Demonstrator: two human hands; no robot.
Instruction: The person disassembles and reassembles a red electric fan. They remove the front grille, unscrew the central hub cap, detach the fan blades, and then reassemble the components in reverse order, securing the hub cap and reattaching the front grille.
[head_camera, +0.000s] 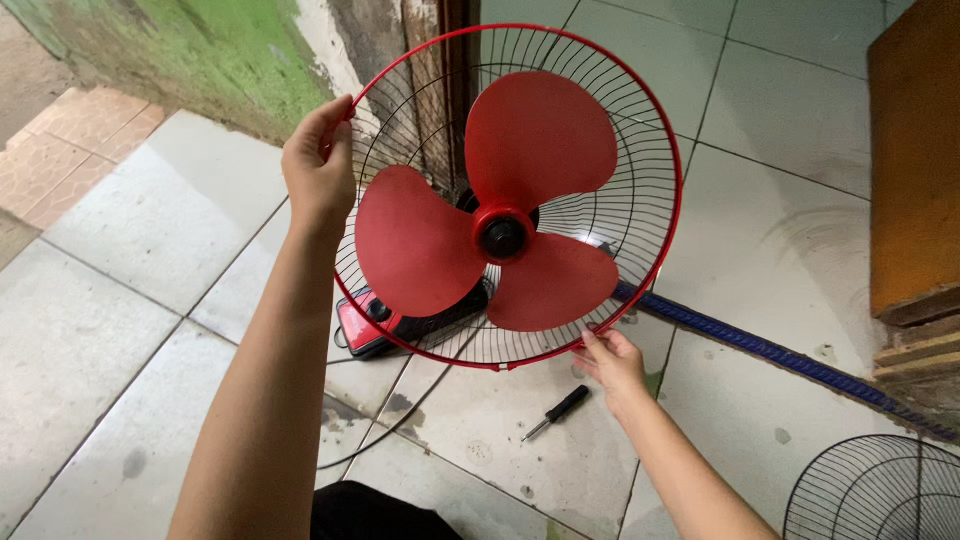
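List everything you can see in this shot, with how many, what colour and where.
fan blade: one, three red lobes, centre, inside the guard
rear guard: one, black wire with red rim, centre, held up
fan base: one, red and black, on the floor behind the guard
screwdriver: one, black handle, on the tiles under the fan
loose grille: one, black wire, bottom right
hose: one, blue, along the floor at right
left hand: grips the guard's upper-left rim
right hand: grips the lower rim

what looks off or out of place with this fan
The red fan has no front guard, so its blades are bare; a separate black wire grille lies on the tiled floor at lower right.
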